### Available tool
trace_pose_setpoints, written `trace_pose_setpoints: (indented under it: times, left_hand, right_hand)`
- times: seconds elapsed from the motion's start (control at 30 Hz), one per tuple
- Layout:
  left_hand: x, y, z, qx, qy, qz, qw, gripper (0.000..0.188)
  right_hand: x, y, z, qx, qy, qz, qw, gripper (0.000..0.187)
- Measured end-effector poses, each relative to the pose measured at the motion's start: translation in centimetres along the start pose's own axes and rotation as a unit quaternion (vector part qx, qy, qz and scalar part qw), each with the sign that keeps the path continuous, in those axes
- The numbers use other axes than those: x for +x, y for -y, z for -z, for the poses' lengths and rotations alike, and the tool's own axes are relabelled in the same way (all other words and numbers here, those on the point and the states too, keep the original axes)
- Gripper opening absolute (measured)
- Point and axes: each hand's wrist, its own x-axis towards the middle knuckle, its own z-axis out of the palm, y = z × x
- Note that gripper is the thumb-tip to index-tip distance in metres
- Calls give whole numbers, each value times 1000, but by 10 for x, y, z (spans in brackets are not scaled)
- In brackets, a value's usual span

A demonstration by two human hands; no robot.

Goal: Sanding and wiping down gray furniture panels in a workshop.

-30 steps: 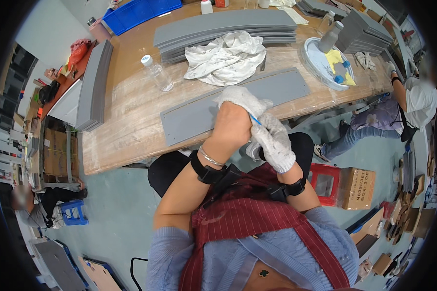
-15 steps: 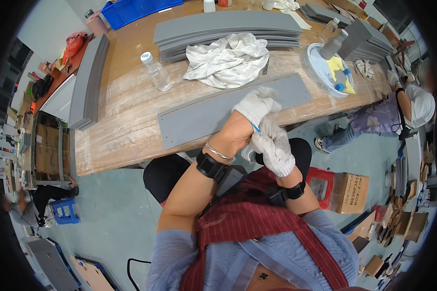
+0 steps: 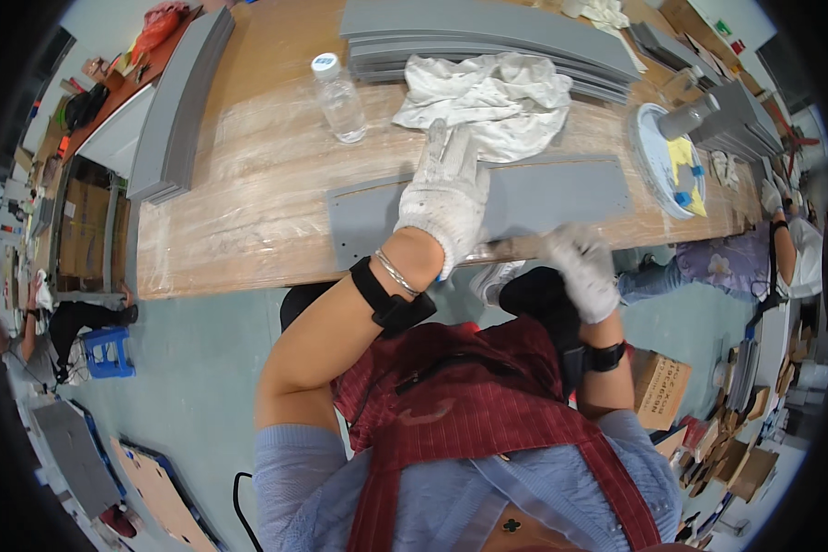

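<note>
"What is nearest you?"

"My right hand [image 3: 581, 269], gloved, just off the near edge of the gray panel [image 3: 557, 198], toward its right end. Its fingers look curled but blur; I cannot tell whether they hold anything."

"And the other?"

"My left hand [image 3: 446, 184], also gloved, is over the panel, left of its middle. Its fingers stretch out long and straight, pointing away from me, with nothing seen in them. I cannot tell whether it touches the panel."

"What has just changed?"

"Half a second ago my right hand was at the left glove's cuff [image 3: 432, 230]. Now my hands are well apart. I judge that the tugging is done, leaving each hand free."

"And farther off?"

"The panel lies flat on the bench [image 3: 239, 230]. Past its right end is a round dish [image 3: 650, 152]; just beyond its middle, a crumpled white cloth [image 3: 488, 97]; beyond its left end, a clear bottle [image 3: 340, 106]. Farthest beyond the panel, a stack [image 3: 488, 41] of gray boards."
</note>
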Motion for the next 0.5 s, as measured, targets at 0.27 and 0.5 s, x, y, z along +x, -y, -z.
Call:
trace_pose_setpoints:
  times: [0.27, 0.5]
  left_hand:
    - [-34, 37, -48, -82, 13, -142, 986, 66]
    - [-39, 49, -76, -254, 2, -209, 944, 58]
  right_hand:
    - [174, -15, -15, -118, 1, 145, 982, 45]
    - [245, -22, -73, -342, -32, 180, 922, 67]
